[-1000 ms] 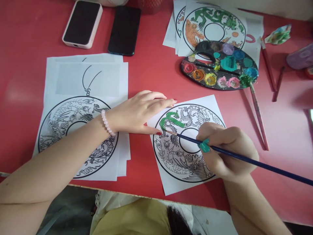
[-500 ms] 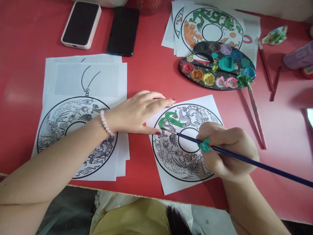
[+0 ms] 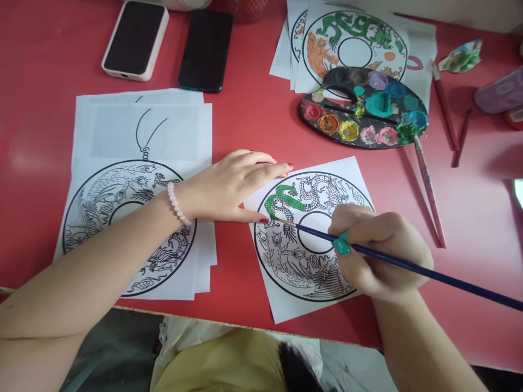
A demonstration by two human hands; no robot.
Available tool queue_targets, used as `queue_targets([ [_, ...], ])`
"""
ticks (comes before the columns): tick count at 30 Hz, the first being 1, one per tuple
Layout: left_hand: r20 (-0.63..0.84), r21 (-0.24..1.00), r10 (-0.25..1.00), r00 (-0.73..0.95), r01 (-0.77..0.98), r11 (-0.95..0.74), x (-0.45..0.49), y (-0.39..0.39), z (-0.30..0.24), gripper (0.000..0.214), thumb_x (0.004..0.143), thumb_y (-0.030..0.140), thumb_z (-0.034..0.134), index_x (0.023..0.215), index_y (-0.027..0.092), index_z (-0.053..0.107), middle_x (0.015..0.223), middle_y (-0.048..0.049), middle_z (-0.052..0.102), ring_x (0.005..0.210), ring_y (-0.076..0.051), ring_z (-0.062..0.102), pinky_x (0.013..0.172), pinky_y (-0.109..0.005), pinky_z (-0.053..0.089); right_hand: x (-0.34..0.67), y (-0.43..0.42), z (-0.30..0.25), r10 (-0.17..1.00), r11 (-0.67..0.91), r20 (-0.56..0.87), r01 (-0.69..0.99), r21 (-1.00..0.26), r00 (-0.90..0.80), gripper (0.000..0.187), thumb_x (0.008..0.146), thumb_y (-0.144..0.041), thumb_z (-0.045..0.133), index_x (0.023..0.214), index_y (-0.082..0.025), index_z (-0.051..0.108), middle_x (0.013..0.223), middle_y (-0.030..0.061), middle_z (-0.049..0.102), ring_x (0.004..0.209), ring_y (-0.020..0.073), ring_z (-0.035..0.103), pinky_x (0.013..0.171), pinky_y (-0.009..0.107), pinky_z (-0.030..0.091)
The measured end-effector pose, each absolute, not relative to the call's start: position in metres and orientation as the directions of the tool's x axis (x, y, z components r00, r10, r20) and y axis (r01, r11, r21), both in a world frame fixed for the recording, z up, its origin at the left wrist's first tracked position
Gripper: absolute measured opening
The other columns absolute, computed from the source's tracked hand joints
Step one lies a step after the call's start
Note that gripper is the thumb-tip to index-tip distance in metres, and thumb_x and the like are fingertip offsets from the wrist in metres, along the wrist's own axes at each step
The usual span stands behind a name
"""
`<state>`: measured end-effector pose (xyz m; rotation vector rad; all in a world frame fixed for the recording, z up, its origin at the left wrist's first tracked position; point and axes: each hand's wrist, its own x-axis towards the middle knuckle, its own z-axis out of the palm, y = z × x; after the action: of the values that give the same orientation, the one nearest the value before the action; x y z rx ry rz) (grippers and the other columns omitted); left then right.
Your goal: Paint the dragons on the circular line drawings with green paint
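Note:
My right hand (image 3: 379, 253) pinches a blue-handled paintbrush (image 3: 412, 267), its tip touching the lower end of a green-painted stretch of dragon. That dragon is part of a round line drawing on a white sheet (image 3: 281, 307), where a phoenix below is unpainted. My left hand (image 3: 235, 185) lies flat with fingers spread, its fingertips on the sheet's left edge and the thumb close to the brush tip. A pink bead bracelet (image 3: 176, 204) circles the left wrist. Above the sheet, a black palette (image 3: 333, 139) holds several paint colours, with another brush (image 3: 429, 190) leaning on its green well.
To the left lies a stack of printed drawings (image 3: 204, 245). A white-edged device (image 3: 137, 38) and a black phone (image 3: 206, 51) are at the back. Partly coloured sheets (image 3: 281, 60) sit behind the palette. Red brushes (image 3: 444, 109), a paint-stained crumpled piece (image 3: 461, 57) and a purple container (image 3: 500, 92) are on the right.
The brush tip has shifted very slightly along the lower end of the green dragon section. Both hands stay in nearly the same place, and the view has moved a little.

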<state>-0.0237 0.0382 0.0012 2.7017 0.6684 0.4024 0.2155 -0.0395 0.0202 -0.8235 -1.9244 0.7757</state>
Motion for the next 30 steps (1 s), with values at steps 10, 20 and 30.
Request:
queue_targets([
  [10, 0.198, 0.393, 0.493, 0.847, 0.392, -0.832, -0.0234, 0.0387, 0.0008, 0.076, 0.081, 0.059, 0.062, 0.138, 0.014, 0.038, 0.132, -0.0185, 0.051, 0.123, -0.031, 0.046, 0.102, -0.044, 0.035, 0.2163, -0.0383, 0.0199, 0.799, 0.576, 0.48, 0.23, -0.785, -0.362, 0.03, 0.064, -0.002, 0.053, 0.084, -0.023, 0.046, 0.069, -0.0007, 0.051, 0.054, 0.0118, 0.048, 0.045, 0.027, 0.037],
  [20, 0.183, 0.39, 0.497, 0.848, 0.402, -0.828, -0.0241, 0.0385, 0.0011, 0.077, 0.081, 0.058, 0.063, 0.137, 0.012, 0.04, 0.132, -0.0188, 0.051, 0.124, -0.031, 0.045, 0.102, -0.043, 0.035, 0.2164, -0.0386, 0.0191, 0.785, 0.597, 0.497, 0.235, -0.767, -0.369, 0.031, 0.065, -0.002, 0.053, 0.086, -0.023, 0.046, 0.07, -0.0007, 0.049, 0.056, 0.0114, 0.048, 0.046, 0.027, 0.037],
  [30, 0.185, 0.383, 0.498, 0.847, 0.404, -0.831, -0.0235, 0.0386, 0.0016, 0.075, 0.081, 0.057, 0.064, 0.137, 0.013, 0.04, 0.131, -0.0178, 0.052, 0.124, -0.031, 0.046, 0.103, -0.043, 0.035, 0.2175, -0.0397, 0.0198, 0.796, 0.579, 0.479, 0.233, -0.782, -0.37, 0.03, 0.064, -0.002, 0.052, 0.084, -0.024, 0.045, 0.067, -0.0012, 0.048, 0.054, 0.0119, 0.046, 0.045, 0.027, 0.035],
])
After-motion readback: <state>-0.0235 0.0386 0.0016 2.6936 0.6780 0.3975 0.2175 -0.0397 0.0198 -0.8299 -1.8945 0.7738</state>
